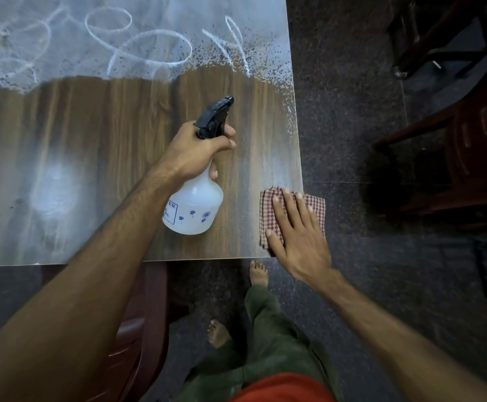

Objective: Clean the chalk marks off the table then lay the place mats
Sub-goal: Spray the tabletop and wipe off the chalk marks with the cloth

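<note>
Chalk marks (149, 47) cover the far part of the table (62, 126), as white loops and scrawls; spray droplets speckle them toward the table's right edge. The near part of the table shows bare wood grain with a pale smear at near left. My left hand (198, 149) grips the neck of the spray bottle (195, 204), fingers curled round it below the black trigger head, nozzle pointing toward the chalk marks. The bottle hangs tilted above the table. My right hand (297, 230) presses flat on the checked cloth (271, 216), fingers straight and slightly apart. The cloth lies at the table's near right corner, partly overhanging the edge.
</note>
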`<action>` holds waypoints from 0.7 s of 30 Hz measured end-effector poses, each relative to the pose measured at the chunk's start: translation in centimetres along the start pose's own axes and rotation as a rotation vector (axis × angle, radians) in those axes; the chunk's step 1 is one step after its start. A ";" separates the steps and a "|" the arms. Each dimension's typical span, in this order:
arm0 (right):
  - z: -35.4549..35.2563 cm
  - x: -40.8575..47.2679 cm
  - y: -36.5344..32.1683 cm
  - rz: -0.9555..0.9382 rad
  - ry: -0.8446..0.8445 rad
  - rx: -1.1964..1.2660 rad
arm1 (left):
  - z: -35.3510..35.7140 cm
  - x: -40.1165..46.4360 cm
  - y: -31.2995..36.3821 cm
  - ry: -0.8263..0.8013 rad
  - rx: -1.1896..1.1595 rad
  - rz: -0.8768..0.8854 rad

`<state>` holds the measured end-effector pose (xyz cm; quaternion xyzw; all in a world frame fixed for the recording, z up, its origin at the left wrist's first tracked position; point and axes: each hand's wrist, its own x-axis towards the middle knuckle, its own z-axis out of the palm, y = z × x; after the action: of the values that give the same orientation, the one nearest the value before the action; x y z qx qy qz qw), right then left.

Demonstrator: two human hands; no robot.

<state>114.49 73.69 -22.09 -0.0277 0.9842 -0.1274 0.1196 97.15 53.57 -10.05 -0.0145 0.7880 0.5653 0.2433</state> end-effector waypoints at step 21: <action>-1.7 9.9 1.2 -0.104 0.066 -0.082 | 0.6 4.1 0.8 0.019 0.009 -0.040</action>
<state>104.41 74.43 -23.12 -0.0793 0.9893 -0.0939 0.0790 93.58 55.44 -11.14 -0.0345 0.7926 0.5565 0.2469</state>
